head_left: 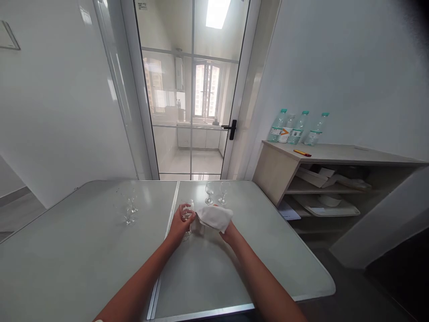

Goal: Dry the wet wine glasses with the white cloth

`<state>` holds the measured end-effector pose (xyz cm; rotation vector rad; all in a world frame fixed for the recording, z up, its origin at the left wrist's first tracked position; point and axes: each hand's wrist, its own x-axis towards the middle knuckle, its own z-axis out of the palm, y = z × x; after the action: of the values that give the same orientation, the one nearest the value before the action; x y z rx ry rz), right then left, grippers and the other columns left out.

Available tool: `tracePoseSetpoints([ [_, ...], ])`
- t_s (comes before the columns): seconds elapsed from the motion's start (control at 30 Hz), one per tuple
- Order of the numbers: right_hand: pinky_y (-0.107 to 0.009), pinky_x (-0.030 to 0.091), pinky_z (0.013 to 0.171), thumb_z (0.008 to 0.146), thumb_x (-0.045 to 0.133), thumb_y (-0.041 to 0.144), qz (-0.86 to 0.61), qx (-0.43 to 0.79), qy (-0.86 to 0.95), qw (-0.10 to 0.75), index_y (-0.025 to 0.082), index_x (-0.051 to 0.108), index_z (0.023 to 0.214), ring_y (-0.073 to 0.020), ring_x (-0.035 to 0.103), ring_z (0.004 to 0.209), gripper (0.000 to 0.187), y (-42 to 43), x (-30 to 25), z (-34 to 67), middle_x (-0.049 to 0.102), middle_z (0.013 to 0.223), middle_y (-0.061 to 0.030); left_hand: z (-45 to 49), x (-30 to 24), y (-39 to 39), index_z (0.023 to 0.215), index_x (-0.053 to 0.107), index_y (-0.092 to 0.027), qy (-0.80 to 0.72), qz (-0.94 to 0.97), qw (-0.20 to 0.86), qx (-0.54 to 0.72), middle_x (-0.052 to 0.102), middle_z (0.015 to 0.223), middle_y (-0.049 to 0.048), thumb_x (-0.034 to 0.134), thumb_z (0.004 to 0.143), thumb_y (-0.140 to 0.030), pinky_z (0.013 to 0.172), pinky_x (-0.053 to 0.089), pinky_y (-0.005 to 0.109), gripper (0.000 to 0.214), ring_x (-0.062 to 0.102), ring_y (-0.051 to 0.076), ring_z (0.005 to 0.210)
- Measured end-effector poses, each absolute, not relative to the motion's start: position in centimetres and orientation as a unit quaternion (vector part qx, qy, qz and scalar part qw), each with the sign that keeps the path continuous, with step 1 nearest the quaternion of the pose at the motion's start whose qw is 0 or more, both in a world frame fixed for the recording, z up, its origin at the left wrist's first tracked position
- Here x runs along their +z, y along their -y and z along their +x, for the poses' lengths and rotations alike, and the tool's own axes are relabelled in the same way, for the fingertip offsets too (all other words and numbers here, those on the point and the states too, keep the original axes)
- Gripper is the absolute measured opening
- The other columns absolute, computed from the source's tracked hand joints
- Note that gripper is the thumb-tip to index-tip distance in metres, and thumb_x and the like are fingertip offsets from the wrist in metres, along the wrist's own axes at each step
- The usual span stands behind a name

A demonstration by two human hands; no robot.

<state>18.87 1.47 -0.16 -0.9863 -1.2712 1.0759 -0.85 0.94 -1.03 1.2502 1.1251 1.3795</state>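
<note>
Over the table's middle, my left hand (181, 221) has its fingers wrapped round a clear stemmed glass (189, 203), whose foot shows below the hand. A folded white cloth (216, 217) lies over my right hand (229, 230) and hides most of its fingers. The cloth's left edge comes close to the glass; whether they touch I cannot tell. Just beyond the cloth stand two more clear stemmed glasses, one on the left (209, 193) and one on the right (223, 193).
Further clear glasses (130, 210) stand on the left part of the pale table (83, 255), which has a metal seam (156, 295). To the right, a shelf unit (278, 174) bears several plastic bottles (296, 129) and a yellow-red cutter (302, 153). A glass door (191, 98) lies behind.
</note>
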Motion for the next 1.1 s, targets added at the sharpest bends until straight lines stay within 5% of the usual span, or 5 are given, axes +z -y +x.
tracePoseSetpoints([
  [0.13, -0.026, 0.045, 0.057, 0.081, 0.057, 0.047, -0.393, 0.491, 0.495, 0.599, 0.023, 0.054, 0.088, -0.0158, 0.052, 0.060, 0.025, -2.1, -0.2, 19.3, 0.056, 0.071, 0.0023, -0.7, -0.7, -0.3, 0.114, 0.060, -0.024, -0.452, 0.573, 0.398, 0.556, 0.061, 0.098, -0.0004, 0.081, 0.075, -0.047, 0.045, 0.035, 0.017, 0.050, 0.045, 0.004, 0.049],
  [0.37, -0.026, 0.041, 0.058, 0.083, 0.059, 0.043, -0.350, 0.492, 0.470, 0.644, 0.023, 0.053, 0.086, -0.0162, 0.047, 0.064, 0.022, -1.8, 0.8, 19.9, 0.052, 0.074, 0.0012, -0.9, -0.4, 0.4, 0.116, 0.063, -0.023, -0.430, 0.642, 0.374, 0.513, 0.061, 0.097, 0.0004, 0.068, 0.088, -0.047, 0.050, 0.032, 0.021, 0.037, 0.040, 0.005, 0.050],
  [0.7, -0.032, 0.047, 0.079, 0.074, 0.067, 0.024, -0.333, 0.290, 0.707, 0.552, 0.021, 0.060, 0.079, -0.0206, 0.058, 0.082, 0.009, -0.5, 1.5, 19.4, 0.063, 0.087, -0.0018, -1.3, -0.8, 0.4, 0.113, 0.069, -0.027, -0.449, 0.711, 0.249, 0.481, 0.067, 0.097, 0.0019, 0.085, 0.072, -0.042, 0.061, 0.041, 0.027, 0.047, 0.048, 0.011, 0.053],
  [0.87, -0.035, 0.049, 0.084, 0.074, 0.060, 0.016, -0.318, 0.321, 0.723, 0.523, 0.024, 0.054, 0.118, -0.0223, 0.063, 0.085, 0.045, 0.7, 1.9, 19.0, 0.067, 0.094, -0.0027, -1.3, -1.1, 0.3, 0.117, 0.068, -0.028, -0.460, 0.723, 0.197, 0.476, 0.067, 0.098, 0.0027, 0.083, 0.075, -0.043, 0.061, 0.041, 0.027, 0.047, 0.050, 0.012, 0.054],
  [1.1, -0.031, 0.045, 0.074, 0.083, 0.056, 0.023, -0.310, 0.458, 0.731, 0.399, 0.022, 0.029, 0.158, -0.0168, 0.050, 0.072, 0.080, 1.0, 2.0, 19.3, 0.059, 0.083, 0.0026, -1.8, -1.6, 0.2, 0.117, 0.071, -0.027, -0.424, 0.769, 0.160, 0.451, 0.068, 0.104, 0.0100, 0.084, 0.074, -0.045, 0.059, 0.041, 0.024, 0.048, 0.064, 0.019, 0.069],
])
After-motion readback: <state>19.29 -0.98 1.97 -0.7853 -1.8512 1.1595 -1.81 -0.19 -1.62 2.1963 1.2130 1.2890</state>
